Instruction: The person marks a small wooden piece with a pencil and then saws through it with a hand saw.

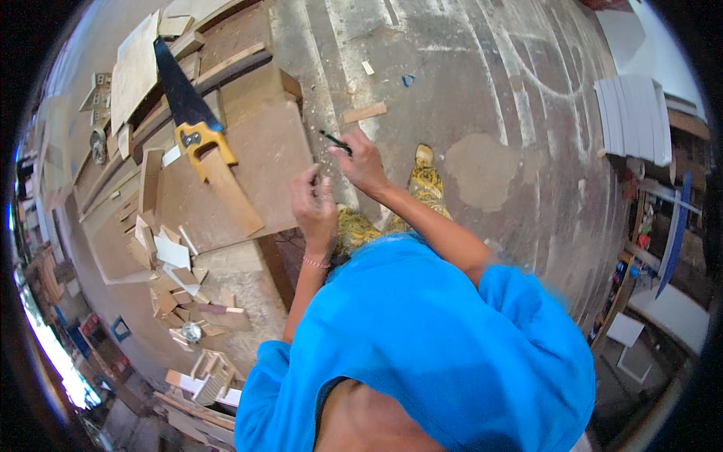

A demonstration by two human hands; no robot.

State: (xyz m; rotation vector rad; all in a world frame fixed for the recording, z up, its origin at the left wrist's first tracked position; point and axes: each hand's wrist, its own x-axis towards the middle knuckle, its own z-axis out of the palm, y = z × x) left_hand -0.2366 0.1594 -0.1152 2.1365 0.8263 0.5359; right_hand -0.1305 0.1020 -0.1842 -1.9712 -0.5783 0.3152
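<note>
In front of my body, my right hand [364, 164] is closed around a dark, slim pen [331, 140], which points up and to the left. Just left of it, my left hand [314, 209] is raised beside the bench corner, slightly blurred, its thumb and fingers apart with nothing seen in them. A handsaw with a yellow handle [203, 145] and dark blade [179, 87] lies on the wooden workbench [263, 154] to the left. Touching the saw's handle is a flat wooden strip [233, 194] that reaches toward the bench's near edge.
Several wood offcuts [175, 260] clutter the near left, beside a small slatted wooden piece [215, 379]. On the floor lie a short wood piece [364, 113] and a blue scrap [407, 80]. White panels [633, 120] are stacked at the far right.
</note>
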